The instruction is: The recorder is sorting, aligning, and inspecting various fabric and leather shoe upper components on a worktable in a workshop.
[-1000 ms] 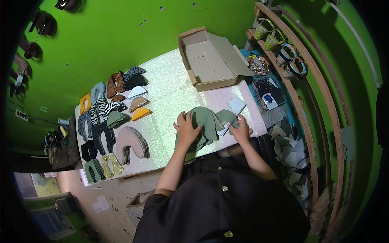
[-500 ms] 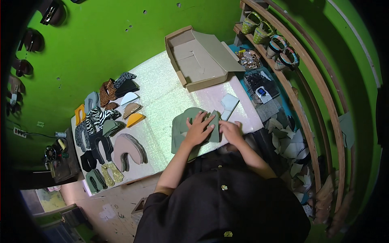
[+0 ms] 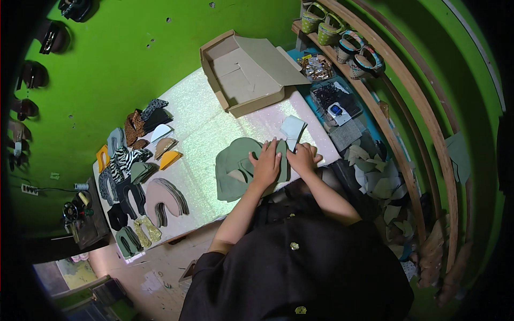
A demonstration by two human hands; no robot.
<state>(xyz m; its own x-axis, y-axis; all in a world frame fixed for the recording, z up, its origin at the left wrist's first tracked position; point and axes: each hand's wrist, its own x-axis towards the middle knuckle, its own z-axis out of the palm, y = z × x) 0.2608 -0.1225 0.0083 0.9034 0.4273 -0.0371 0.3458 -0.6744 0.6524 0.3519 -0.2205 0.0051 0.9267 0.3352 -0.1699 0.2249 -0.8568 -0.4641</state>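
Green U-shaped and curved sheet pieces (image 3: 229, 160) lie overlapping near the table's front edge. My left hand (image 3: 266, 167) rests flat on them with its fingers stretched out and a little apart, pressing the pieces against the table. Beside it, my right hand (image 3: 303, 160) is closed, its fingers bent at the right edge of the green pieces. What its fingertips pinch, if anything, is too small to make out. Just beyond the right hand lies a pale, folded-looking piece (image 3: 293, 127) with a dark edge.
An open cardboard box (image 3: 251, 109) stands at the table's back. Stacks of cut pieces, including pinkish-beige U-shapes (image 3: 163, 195), cover the left side. To the right are trays of small parts (image 3: 317, 68), a pile of scraps (image 3: 377, 176) and a wooden rack (image 3: 404, 101) with small baskets.
The view has shifted slightly. My right hand has moved in beside the pale piece and its fingers are more bent. My left hand stays on the green pieces.
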